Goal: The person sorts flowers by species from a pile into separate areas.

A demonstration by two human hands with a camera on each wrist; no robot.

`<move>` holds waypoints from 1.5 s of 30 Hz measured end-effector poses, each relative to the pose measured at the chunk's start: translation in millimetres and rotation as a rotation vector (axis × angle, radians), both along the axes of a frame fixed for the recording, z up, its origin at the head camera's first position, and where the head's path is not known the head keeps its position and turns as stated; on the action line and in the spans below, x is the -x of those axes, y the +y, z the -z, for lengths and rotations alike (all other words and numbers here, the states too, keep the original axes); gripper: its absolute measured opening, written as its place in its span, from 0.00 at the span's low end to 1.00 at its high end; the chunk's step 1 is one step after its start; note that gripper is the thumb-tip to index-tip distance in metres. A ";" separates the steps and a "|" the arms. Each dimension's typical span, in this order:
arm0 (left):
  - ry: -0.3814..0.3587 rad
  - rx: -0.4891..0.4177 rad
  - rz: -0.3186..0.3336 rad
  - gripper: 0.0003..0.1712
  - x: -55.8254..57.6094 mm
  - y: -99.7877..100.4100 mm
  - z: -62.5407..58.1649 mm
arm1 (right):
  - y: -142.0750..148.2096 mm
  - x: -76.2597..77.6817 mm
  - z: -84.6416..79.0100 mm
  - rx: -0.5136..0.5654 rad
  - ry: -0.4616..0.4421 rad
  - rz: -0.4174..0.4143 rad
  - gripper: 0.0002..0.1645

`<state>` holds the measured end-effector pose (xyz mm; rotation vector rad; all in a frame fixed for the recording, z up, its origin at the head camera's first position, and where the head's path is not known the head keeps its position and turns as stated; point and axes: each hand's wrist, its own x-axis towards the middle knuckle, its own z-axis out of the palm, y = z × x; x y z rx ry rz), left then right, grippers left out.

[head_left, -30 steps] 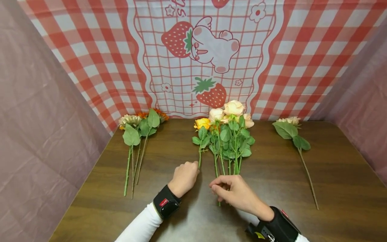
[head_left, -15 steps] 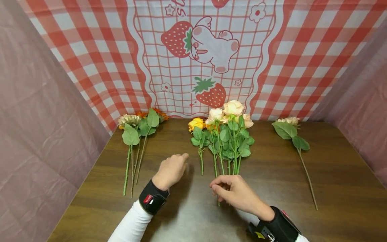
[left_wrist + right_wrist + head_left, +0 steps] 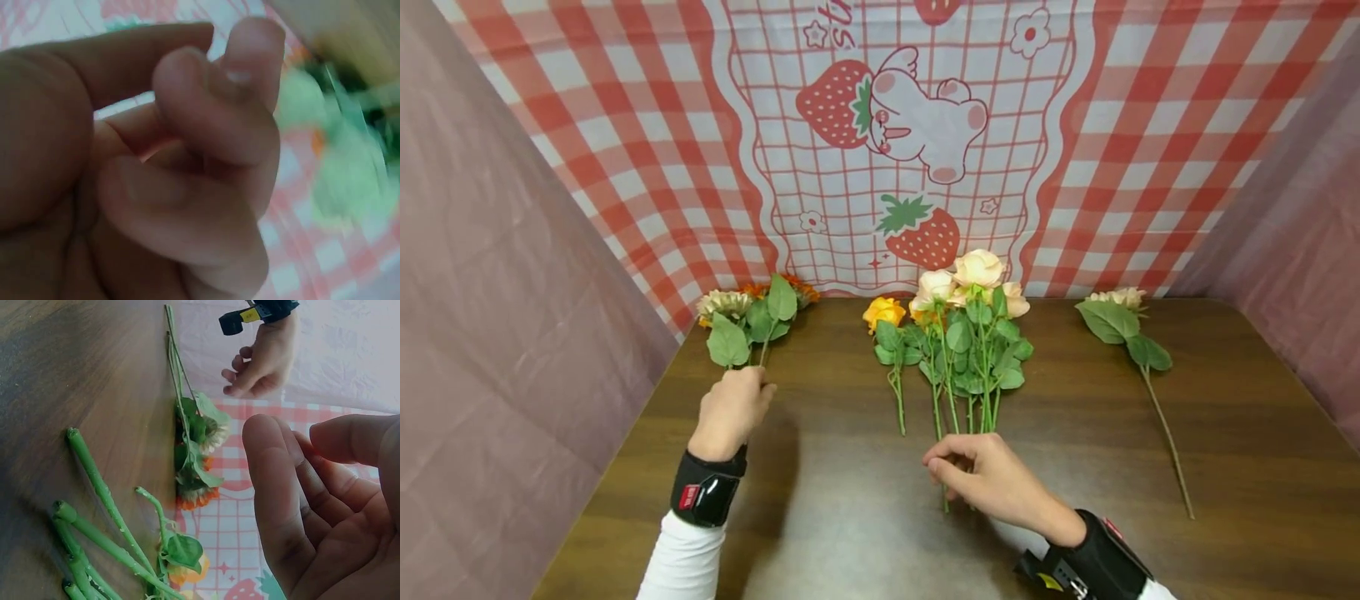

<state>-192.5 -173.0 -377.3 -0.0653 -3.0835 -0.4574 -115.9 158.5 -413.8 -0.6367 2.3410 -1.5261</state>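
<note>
My left hand hovers over the stems of the left flower group, its fingers loosely curled with nothing between them in the left wrist view. That group has a cream flower, orange flowers and broad green leaves; my hand hides most of the stems in the head view. My right hand is held above the lower stems of the rose bunch, fingers relaxed and holding nothing. Pale peach roses top this bunch. Beside its left edge lies a yellow-orange rose with a short stem.
A single cream flower with a long brown stem lies on the right of the wooden table. Behind the table hangs a red-and-white checked cloth; pinkish drapes flank it.
My left hand has let go of the yellow-orange rose's stem and moved left to the left flower group. That rose's head has shifted slightly left. The right hand has stayed in place.
</note>
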 end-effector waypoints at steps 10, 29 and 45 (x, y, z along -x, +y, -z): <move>0.011 0.066 0.220 0.15 -13.5 70.3 33.1 | -1.8 0.5 -0.2 -0.011 0.025 -0.005 0.10; -0.017 0.359 0.537 0.29 -24.5 149.3 72.5 | 0.1 -0.4 -3.8 -0.030 0.029 -0.032 0.10; 0.081 0.299 0.596 0.23 -24.2 140.7 71.2 | 4.0 -0.7 -5.6 -0.034 0.022 -0.047 0.10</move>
